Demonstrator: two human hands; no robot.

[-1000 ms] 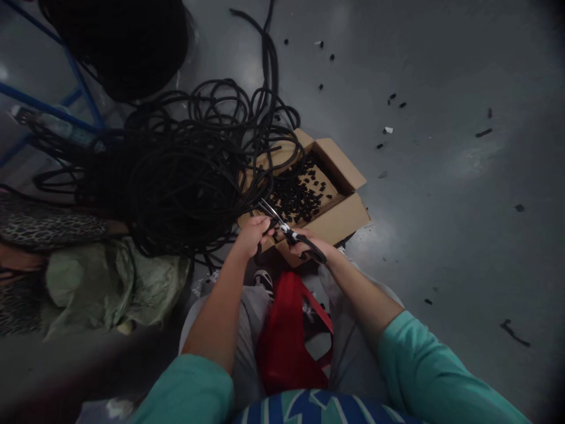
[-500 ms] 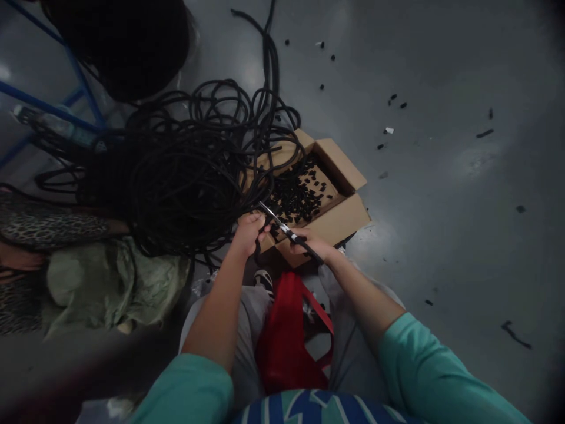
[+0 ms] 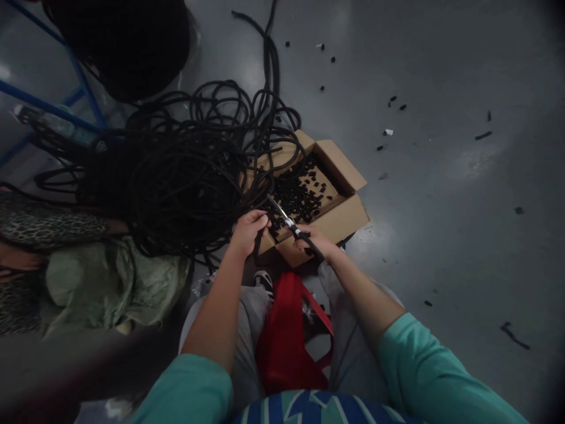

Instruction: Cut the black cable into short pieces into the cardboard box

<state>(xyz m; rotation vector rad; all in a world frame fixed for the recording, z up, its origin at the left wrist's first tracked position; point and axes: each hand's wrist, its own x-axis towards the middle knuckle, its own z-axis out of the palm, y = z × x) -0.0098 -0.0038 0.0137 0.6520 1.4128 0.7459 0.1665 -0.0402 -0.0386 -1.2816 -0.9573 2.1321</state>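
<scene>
My right hand (image 3: 314,240) is closed on the black handles of a pair of scissors (image 3: 285,215), whose metal blades point up and left over the cardboard box (image 3: 339,219). Just left of the blades, my left hand (image 3: 251,231) pinches a black cord (image 3: 258,246) that hangs below the fingers. Inside the box lie many short black cut pieces (image 3: 300,194). A big tangle of black cord (image 3: 176,176) spreads over the floor left of the box, some strands crossing its edge. The scissors and the left hand are slightly apart.
A large dark roll (image 3: 123,47) stands at the upper left beside a blue metal frame (image 3: 83,82). Another person's patterned clothing (image 3: 48,215) and a green cloth (image 3: 115,288) are at left. A red bag (image 3: 282,335) lies between my legs. Black scraps (image 3: 483,135) dot the floor.
The scissors have moved slightly right, away from my left hand, and their blades now stand apart from the fingers. My left hand has shifted a little left, still pinching the cord.
</scene>
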